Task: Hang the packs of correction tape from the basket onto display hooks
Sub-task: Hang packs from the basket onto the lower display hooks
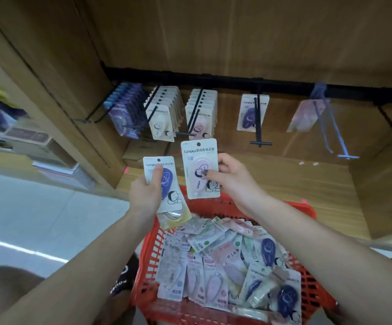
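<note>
Above the red basket, your right hand pinches a pink pack upright while your left hand grips a purple pack with others stacked behind. Sorting looks done; next, the pink pack's hole must meet the pink-stocked hook above the basket.

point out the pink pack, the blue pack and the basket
pink pack [199, 170], head view, on the pink tape body
blue pack [166, 181], head view, on the blue tape body
basket [151, 245], head view, on its left wall
</note>
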Available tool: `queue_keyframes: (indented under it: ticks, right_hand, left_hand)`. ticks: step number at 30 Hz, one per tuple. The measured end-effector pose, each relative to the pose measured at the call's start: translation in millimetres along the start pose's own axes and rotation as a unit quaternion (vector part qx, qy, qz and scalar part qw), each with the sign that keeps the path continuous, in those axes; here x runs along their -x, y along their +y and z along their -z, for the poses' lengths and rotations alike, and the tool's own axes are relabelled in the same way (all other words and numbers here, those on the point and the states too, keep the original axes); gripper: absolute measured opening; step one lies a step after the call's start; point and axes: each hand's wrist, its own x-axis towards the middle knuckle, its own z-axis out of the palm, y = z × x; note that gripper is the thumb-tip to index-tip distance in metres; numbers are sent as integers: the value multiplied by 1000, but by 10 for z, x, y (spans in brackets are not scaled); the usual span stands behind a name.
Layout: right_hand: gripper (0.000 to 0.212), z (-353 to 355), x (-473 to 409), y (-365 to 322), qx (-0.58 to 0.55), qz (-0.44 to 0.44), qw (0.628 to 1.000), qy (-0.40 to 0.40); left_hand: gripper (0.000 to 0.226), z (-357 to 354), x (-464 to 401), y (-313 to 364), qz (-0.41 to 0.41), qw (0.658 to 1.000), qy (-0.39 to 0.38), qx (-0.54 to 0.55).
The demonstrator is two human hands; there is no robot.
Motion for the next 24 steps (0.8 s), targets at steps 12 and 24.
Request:
queue_keyframes:
  ticks: [12, 24]
  right_hand:
    - [19, -412, -333, 72, 7, 32, 998, 52]
    - [12, -550, -308, 100, -11, 37, 992, 119]
  left_hand:
    - [25, 249, -34, -33, -24, 999, -23, 42]
    - [28, 130, 8, -35, -30, 998, -41, 40]
